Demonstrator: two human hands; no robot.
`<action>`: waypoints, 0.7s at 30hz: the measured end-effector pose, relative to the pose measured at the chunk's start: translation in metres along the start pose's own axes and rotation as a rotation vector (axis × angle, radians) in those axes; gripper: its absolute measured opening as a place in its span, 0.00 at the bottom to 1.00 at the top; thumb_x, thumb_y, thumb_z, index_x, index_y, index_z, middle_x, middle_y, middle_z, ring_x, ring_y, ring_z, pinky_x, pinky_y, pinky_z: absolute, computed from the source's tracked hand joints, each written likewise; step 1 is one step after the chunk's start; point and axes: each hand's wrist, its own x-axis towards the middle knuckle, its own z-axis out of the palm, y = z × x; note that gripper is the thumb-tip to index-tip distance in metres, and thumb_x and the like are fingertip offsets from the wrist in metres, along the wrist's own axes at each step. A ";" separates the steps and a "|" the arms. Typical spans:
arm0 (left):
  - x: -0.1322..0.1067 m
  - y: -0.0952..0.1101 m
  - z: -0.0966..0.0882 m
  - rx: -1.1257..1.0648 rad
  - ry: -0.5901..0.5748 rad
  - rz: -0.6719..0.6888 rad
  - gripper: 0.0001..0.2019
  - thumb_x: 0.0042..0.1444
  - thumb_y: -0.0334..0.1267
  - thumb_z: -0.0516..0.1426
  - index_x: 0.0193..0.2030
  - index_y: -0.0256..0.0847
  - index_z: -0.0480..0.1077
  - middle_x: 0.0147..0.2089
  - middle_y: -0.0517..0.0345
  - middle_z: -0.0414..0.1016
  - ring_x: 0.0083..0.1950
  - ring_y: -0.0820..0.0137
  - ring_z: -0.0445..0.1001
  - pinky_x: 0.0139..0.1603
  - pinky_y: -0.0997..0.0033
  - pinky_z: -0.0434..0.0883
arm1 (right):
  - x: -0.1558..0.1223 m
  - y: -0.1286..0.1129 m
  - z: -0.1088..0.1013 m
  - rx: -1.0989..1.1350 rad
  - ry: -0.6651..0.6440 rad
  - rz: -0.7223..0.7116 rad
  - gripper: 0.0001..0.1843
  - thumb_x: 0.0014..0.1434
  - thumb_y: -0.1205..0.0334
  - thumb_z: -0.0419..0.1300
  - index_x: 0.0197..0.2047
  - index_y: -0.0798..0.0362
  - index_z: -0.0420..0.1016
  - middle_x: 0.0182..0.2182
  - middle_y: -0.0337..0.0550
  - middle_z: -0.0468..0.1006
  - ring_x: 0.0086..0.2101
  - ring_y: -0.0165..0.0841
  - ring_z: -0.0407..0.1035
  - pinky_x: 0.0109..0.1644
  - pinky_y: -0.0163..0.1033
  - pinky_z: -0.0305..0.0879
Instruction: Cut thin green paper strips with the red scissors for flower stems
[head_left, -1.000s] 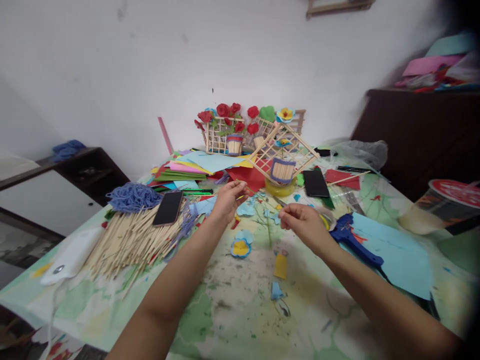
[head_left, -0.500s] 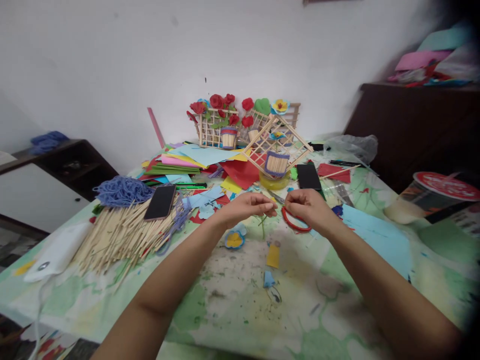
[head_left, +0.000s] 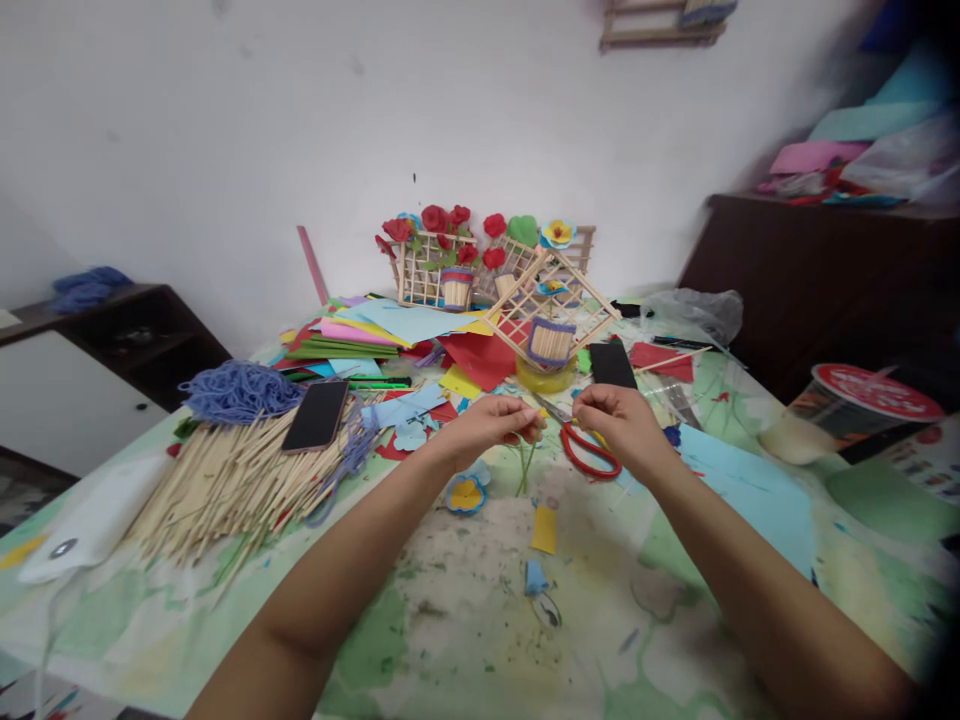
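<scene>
Head view: left hand [head_left: 489, 424] pinches thin green stem [head_left: 526, 464]; right hand [head_left: 619, 424] curled.

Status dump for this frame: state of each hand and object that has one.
left hand: fingertips pinched, held item too small to tell
right hand: pinched likewise, beside scissors' handles
scissors: lying flat
phone on sticks: screen dark
phone by lattice: screen dark, flat
stick pile: loose heap
lattice frame: propped on a corner

Scene evenly lit by soft light; shadows faint. Focus held around lattice frame [head_left: 551, 305]; blur, stretching, dark vignette noted far right of it.
</scene>
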 end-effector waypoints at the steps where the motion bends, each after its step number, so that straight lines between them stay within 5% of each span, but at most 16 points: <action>1: 0.000 -0.001 0.000 -0.003 -0.002 0.006 0.16 0.50 0.50 0.59 0.32 0.37 0.74 0.32 0.53 0.75 0.33 0.74 0.70 0.33 0.75 0.62 | 0.000 0.000 0.000 -0.003 0.010 0.003 0.08 0.48 0.59 0.56 0.23 0.54 0.69 0.17 0.36 0.64 0.21 0.28 0.55 0.25 0.35 0.50; 8: 0.002 -0.005 -0.002 -0.037 -0.023 0.046 0.12 0.45 0.43 0.64 0.33 0.37 0.73 0.31 0.54 0.75 0.32 0.74 0.69 0.35 0.73 0.61 | 0.006 0.012 0.003 -0.039 0.063 -0.003 0.11 0.52 0.55 0.56 0.26 0.54 0.71 0.20 0.39 0.69 0.23 0.30 0.60 0.27 0.35 0.54; 14: 0.003 -0.005 0.000 -0.047 0.078 0.037 0.12 0.44 0.42 0.64 0.33 0.36 0.73 0.29 0.55 0.75 0.31 0.74 0.69 0.33 0.74 0.60 | 0.001 0.010 0.009 -0.410 0.453 -0.293 0.13 0.52 0.59 0.57 0.39 0.56 0.73 0.37 0.50 0.71 0.40 0.41 0.64 0.45 0.46 0.59; 17: 0.003 -0.004 0.002 -0.031 0.119 0.064 0.12 0.46 0.43 0.63 0.33 0.37 0.74 0.30 0.55 0.75 0.31 0.75 0.69 0.34 0.74 0.60 | -0.009 0.001 0.017 -0.534 0.385 -0.405 0.09 0.55 0.60 0.56 0.35 0.53 0.76 0.33 0.47 0.71 0.38 0.40 0.63 0.44 0.46 0.56; 21: 0.001 -0.003 0.005 -0.009 0.112 0.109 0.11 0.47 0.43 0.62 0.31 0.36 0.74 0.30 0.55 0.75 0.31 0.74 0.68 0.34 0.74 0.61 | -0.016 -0.005 0.029 -0.415 0.237 -0.353 0.09 0.56 0.59 0.56 0.34 0.52 0.77 0.29 0.45 0.72 0.36 0.38 0.64 0.40 0.43 0.57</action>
